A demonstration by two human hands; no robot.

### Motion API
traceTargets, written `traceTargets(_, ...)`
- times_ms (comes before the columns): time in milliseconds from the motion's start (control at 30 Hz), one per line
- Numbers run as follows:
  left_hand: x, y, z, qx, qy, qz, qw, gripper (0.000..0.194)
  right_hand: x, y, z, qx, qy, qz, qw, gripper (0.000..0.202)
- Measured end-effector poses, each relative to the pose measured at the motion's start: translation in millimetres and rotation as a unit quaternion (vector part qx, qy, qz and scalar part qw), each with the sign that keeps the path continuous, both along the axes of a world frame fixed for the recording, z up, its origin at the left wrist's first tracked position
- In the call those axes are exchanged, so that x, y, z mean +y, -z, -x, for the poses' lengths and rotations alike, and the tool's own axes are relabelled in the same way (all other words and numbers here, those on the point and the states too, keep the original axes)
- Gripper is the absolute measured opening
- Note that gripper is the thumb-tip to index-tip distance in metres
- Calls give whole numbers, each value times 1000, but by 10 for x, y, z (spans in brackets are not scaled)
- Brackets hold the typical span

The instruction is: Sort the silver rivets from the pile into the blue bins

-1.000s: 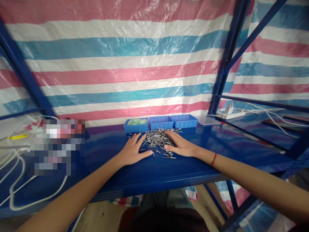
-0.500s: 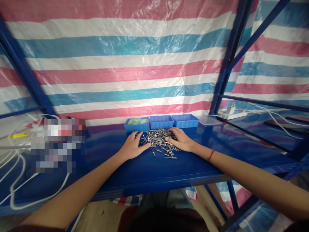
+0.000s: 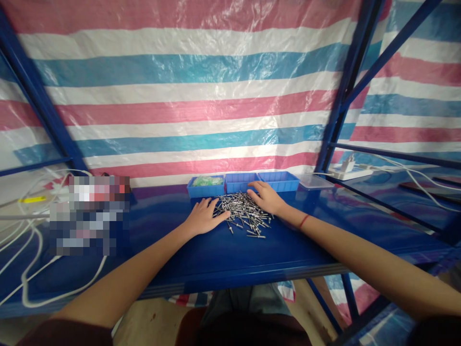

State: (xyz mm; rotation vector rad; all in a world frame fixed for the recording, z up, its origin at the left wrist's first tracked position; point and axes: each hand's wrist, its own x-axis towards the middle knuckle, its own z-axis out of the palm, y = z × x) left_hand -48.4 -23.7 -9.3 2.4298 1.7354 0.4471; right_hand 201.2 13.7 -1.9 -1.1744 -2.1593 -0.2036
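Makeshift workshop: blue steel shelving (image 3: pixel 230 254), striped tarpaulin (image 3: pixel 187 96).

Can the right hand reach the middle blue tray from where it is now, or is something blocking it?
Probably yes. The right hand lies on the far edge of the pile of metal pins, its fingertips almost at the middle blue tray. Nothing stands between them.

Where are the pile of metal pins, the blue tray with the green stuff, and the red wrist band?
pile of metal pins (image 3: pixel 244 214), head view, middle of the heap.
blue tray with green stuff (image 3: pixel 205 192), head view, its front wall.
red wrist band (image 3: pixel 304 221), head view, the strand across the wrist.
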Motion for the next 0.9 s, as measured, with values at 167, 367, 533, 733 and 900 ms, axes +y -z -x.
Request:
traceTargets(167, -13, -5, 0, -2, 18, -1, 1000, 79, 416, -113, 88, -64, -20, 15, 998, 38)
traceTargets(367, -14, -6, 3, 3, 22, 5, 1000, 81, 504, -79, 134, -1, -18, 49, 999, 39)
traceTargets(533, -8, 2, 12, 5, 24, 2, 1000, 79, 477, -49, 102, 13, -31, 42, 999, 40)
traceTargets(733, 23, 15, 26, -9, 24, 3, 1000, 84, 390, -163, 131, 23, -46, 7, 999, 32)
traceTargets(900, 29, -60, -30, -12, 64, 17, 998, 88, 16, -200, 188, 11, -65, -16, 998, 30)
